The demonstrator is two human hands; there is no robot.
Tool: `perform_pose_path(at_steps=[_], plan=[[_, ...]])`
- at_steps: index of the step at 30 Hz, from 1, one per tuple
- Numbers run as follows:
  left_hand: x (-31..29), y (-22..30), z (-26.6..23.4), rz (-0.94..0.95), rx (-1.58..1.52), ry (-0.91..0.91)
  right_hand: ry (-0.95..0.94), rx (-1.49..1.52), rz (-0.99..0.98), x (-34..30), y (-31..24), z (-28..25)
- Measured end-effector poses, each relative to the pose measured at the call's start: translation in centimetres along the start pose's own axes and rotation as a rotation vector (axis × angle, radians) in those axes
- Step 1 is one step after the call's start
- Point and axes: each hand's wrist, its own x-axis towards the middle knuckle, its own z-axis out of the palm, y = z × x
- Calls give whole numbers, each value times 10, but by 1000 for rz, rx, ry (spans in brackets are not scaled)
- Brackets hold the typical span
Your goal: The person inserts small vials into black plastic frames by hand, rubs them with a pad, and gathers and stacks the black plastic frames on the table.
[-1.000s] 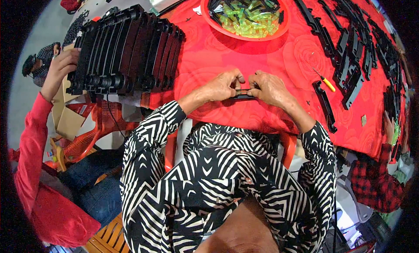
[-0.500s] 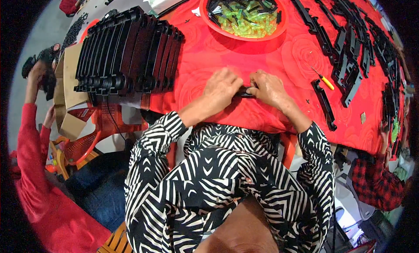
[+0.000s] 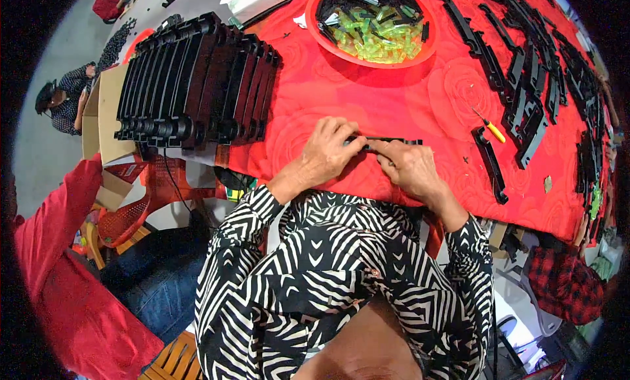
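Close to the near edge of the red-covered table (image 3: 295,118), both my hands are on a slim black plastic strip (image 3: 379,139). My left hand (image 3: 328,149) pinches its left part between thumb and bent fingers. My right hand (image 3: 410,167) is closed along its near side, with the index finger laid toward the left hand. The strip's right end shows beyond my right knuckles; its left end is hidden. To the right lie a similar, longer black plastic strip (image 3: 490,167) and a screwdriver (image 3: 495,131) with a yellow handle.
A red basin (image 3: 371,62) of yellow-green and black pieces stands at the far middle. Tall black parts (image 3: 190,85) are stacked at left, beside a cardboard box (image 3: 108,124). Many black strips (image 3: 528,85) cover the right side. A red-sleeved person (image 3: 72,262) sits at left.
My right hand has moved slightly right and flattened, and more of the strip shows. My left fingers have shifted along it. The red-sleeved person's raised arm has come down by the box.
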Motion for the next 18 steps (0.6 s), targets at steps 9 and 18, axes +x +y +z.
perform_pose_path(at_steps=[9,18], plan=[[-11,12,11,49,33,129,-195,-249,-69,8,-9,9],[-12,16,15,8,7,144,-186,-192,8,12,-14,8]])
